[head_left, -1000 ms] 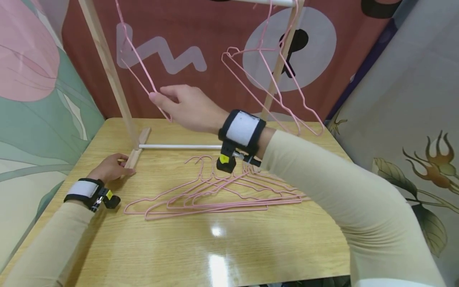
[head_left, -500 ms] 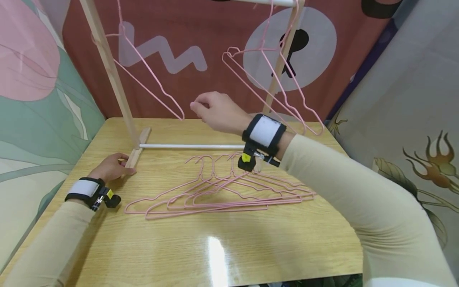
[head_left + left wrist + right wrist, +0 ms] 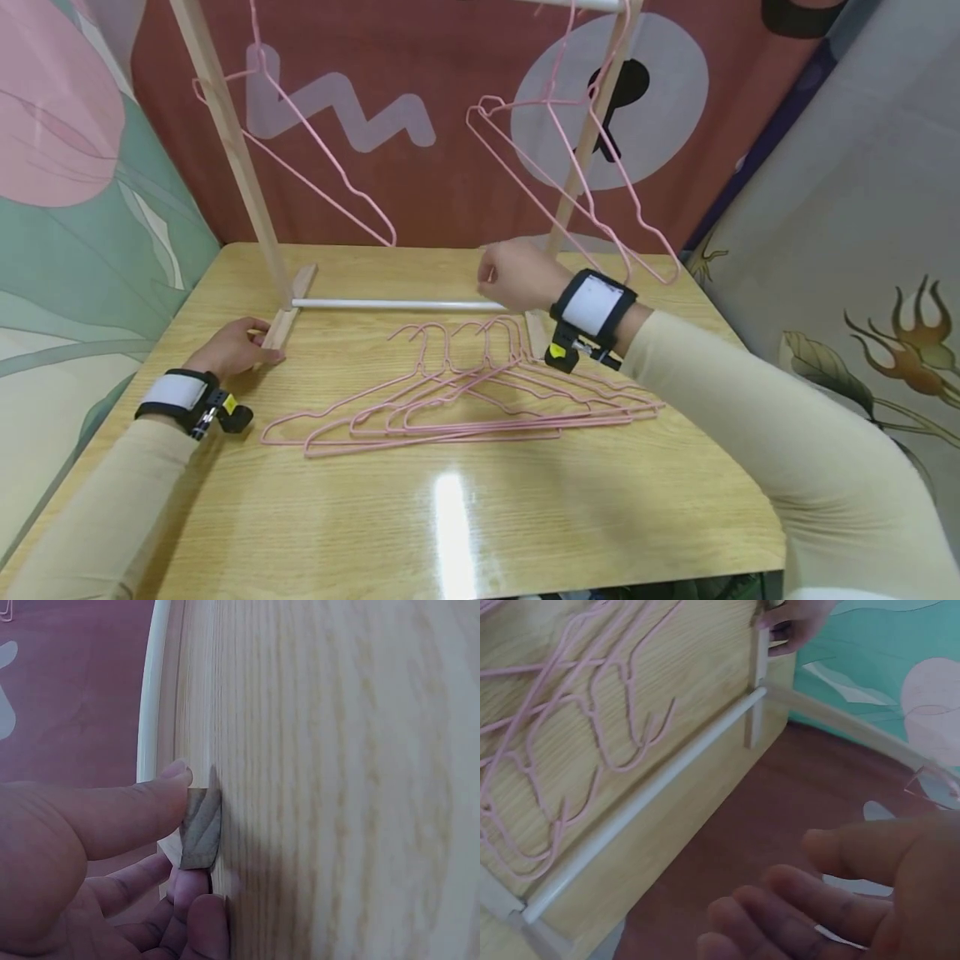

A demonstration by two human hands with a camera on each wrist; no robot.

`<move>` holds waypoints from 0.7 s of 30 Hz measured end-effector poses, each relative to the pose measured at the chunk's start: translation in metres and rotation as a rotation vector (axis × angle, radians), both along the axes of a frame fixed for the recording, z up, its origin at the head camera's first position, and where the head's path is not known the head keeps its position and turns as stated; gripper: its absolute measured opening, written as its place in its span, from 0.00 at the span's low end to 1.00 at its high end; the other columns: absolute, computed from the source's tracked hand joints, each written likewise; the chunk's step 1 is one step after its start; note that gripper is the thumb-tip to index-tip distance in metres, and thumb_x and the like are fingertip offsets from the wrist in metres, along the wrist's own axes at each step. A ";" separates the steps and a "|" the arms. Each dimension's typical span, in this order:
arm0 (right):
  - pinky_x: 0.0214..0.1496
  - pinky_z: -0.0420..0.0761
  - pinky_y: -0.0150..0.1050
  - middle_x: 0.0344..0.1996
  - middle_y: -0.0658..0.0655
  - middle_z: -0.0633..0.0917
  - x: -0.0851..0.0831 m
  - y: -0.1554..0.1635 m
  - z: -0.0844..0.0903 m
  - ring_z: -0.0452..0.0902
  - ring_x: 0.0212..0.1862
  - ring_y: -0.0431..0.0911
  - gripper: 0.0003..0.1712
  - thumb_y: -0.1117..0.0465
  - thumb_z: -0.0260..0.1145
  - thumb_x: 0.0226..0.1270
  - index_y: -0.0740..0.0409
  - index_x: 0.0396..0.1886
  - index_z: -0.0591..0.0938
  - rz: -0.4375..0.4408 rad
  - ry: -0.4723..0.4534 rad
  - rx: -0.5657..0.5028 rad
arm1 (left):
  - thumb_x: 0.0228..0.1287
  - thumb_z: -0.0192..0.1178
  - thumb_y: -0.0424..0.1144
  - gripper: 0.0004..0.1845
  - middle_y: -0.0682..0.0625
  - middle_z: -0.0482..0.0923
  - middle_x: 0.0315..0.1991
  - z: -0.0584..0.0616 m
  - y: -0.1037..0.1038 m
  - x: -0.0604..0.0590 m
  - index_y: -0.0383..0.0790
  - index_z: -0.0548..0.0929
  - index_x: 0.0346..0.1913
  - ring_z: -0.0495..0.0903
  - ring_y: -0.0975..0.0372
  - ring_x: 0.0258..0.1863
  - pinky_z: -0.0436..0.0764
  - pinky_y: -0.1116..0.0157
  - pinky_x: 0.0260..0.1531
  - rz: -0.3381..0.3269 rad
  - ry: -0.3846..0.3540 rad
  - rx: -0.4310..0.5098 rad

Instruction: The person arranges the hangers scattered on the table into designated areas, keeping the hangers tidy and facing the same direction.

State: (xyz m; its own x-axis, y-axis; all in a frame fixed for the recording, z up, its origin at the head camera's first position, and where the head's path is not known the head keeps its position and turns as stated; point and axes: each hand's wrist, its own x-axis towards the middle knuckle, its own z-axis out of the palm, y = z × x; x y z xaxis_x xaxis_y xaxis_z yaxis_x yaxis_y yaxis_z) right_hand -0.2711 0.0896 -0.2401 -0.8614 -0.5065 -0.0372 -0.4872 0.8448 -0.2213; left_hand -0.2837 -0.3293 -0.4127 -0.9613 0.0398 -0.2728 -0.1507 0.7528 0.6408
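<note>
R hand [image 3: 517, 279] hangs over the white lower bar [image 3: 390, 305] of the wooden rack, near the rack's right foot [image 3: 536, 333], fingers loosely bent & holding nothing; right wrist view shows the fingers [image 3: 832, 900] relaxed, spread apart in the air, w/ the bar [image 3: 645, 799] below them. Just in front of that hand lies the pile of pink wire hangers [image 3: 465, 392] flat on the wooden surface [image 3: 450, 517], hooks pointing toward the bar, overlapping each other. L hand [image 3: 228, 350] grips the near end of the rack's left foot [image 3: 288, 312], thumb & fingers [image 3: 127, 806] pinching the wood end [image 3: 199, 829] against the surface. Two sets of hangers hang on the rack: one hanger [image 3: 300, 158] at the left, beside the left upright [image 3: 232, 150], tilted; a few more [image 3: 577, 175] at the right, by the right upright [image 3: 592, 133], from the top rail [image 3: 592, 4]. How many hang at the right, can't tell. Both arms in beige sleeves, black-&-white wrist bands w/ cams. Patterned cloth backdrop behind & at both sides.
</note>
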 end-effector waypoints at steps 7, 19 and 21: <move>0.52 0.81 0.49 0.44 0.63 0.87 -0.004 0.019 -0.019 0.83 0.45 0.55 0.13 0.60 0.68 0.69 0.67 0.44 0.87 -0.032 -0.090 0.197 | 0.68 0.66 0.38 0.37 0.31 0.68 0.49 0.000 0.000 0.001 0.17 0.60 0.67 0.71 0.47 0.45 0.72 0.62 0.38 -0.004 0.010 0.015; 0.46 0.82 0.49 0.41 0.62 0.88 -0.012 0.051 -0.067 0.84 0.42 0.54 0.10 0.62 0.69 0.69 0.64 0.45 0.88 -0.002 -0.088 0.192 | 0.69 0.65 0.37 0.36 0.31 0.68 0.49 0.000 0.001 0.003 0.16 0.60 0.67 0.71 0.46 0.45 0.72 0.63 0.38 -0.007 0.025 0.017; 0.43 0.82 0.50 0.39 0.60 0.87 -0.013 0.056 -0.073 0.83 0.40 0.53 0.08 0.62 0.69 0.68 0.60 0.43 0.88 -0.017 -0.081 0.190 | 0.69 0.65 0.37 0.36 0.31 0.68 0.49 0.000 0.001 0.002 0.17 0.60 0.67 0.71 0.46 0.45 0.72 0.62 0.39 -0.004 0.022 0.014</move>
State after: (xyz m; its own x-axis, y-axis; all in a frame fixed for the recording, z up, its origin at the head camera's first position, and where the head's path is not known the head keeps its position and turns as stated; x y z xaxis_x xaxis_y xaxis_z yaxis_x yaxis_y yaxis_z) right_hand -0.2841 0.1456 -0.3136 -0.8600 -0.4694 -0.2003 -0.4597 0.8829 -0.0953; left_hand -0.2814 -0.3283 -0.4127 -0.9669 0.0470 -0.2510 -0.1338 0.7440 0.6546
